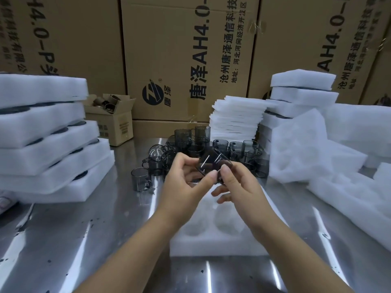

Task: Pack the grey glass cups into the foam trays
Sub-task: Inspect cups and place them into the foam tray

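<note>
While gripped, grey glass cup (pixel 212 163) smoky, translucent, tilted.

Views: one, wide-angle, worn on my head.
Position: above the foam tray (pixel 211 248), on its near side.
Facing: forward and down, across the foam tray toward the cardboard cartons (pixel 186 60) behind it.
Range: close to the foam tray; cardboard cartons well behind.

Steel table (pixel 84 240) with foam trays (pixel 211 248), cups (pixel 139 178)
</note>
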